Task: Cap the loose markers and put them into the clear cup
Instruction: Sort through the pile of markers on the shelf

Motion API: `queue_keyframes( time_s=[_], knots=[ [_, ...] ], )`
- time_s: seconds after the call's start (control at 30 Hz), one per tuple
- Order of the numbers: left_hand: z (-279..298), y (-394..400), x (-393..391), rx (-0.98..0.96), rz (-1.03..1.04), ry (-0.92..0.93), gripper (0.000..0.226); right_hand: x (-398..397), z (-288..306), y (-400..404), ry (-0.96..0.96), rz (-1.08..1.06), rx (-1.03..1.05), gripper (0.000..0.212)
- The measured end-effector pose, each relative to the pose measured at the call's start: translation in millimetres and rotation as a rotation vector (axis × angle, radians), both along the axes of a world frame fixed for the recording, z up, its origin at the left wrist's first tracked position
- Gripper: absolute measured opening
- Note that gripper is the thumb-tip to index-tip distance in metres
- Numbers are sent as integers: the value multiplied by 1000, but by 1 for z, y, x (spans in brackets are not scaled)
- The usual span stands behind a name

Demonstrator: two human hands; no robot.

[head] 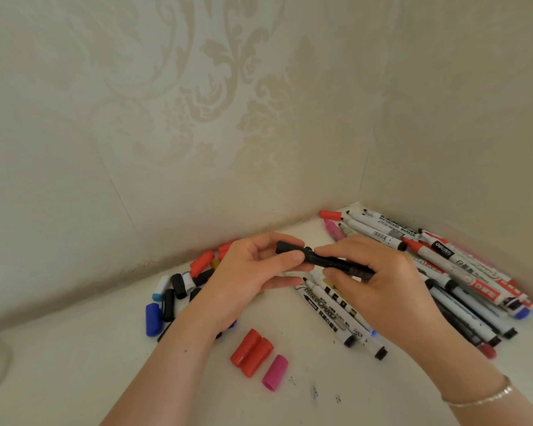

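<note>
Item: black marker (336, 262), held above the tabletop (105, 364) between both hands, roughly mid-frame.
Axis: long axis ran approx. left-right, the right end dipping slightly toward the viewer.
Cap: black cap (288, 248) sat at the marker's left end; whether fully seated or only started, can't tell.
L hand: left hand (253, 272) curled round the cap end, thumb laid along the front, fingers behind.
R hand: right hand (379, 278) gripped the barrel, fingers wrapped over, tail end poking out near the knuckles.
Key relation: hands faced each other along the one axis, nearly touching at the cap joint; judged that seating the cap called for a straight push inward along it, neither hand clearly nearer.
Cup: clear cup not in view.
Loose caps: cap cluster (179, 290) (black, blue, red, white) lay behind and left of the L wrist; red caps (251, 352) and a pink cap (275, 372), touching, lay near the viewer between the forearms.
Markers: marker pile (443, 265) lay under and right of the R hand, reaching into the corner; many tips bare.
Surface: white top, a few dark ink specks near the front.
Room: corner of two walls, pale damask-pattern wallpaper (228, 103).
Misc: thin bracelet (480, 398) on the R wrist.
</note>
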State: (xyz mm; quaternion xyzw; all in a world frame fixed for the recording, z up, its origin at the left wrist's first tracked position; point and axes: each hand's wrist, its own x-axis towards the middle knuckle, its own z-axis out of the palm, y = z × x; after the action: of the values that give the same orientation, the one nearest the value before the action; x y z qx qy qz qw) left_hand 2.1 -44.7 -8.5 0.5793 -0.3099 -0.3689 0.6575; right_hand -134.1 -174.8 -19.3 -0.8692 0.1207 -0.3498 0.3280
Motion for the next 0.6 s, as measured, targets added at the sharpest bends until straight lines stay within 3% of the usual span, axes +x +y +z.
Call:
queue_keyframes(
  time_s=[0.2, 0.37, 0.47, 0.6],
  knots=[
    [1, 1, 1, 43, 10, -67, 16, 3, -1, 3, 29, -14, 30, 29],
    [-1, 3, 11, 157, 178, -323, 12, 1, -1, 2, 84, -67, 44, 30],
    [-1, 9, 22, 207, 267, -382, 11, -2, 2, -3, 94, -127, 131, 33],
    [-1, 14, 29, 324, 225, -565, 15, -3, 3, -7, 71, -217, 203, 28]
  ],
)
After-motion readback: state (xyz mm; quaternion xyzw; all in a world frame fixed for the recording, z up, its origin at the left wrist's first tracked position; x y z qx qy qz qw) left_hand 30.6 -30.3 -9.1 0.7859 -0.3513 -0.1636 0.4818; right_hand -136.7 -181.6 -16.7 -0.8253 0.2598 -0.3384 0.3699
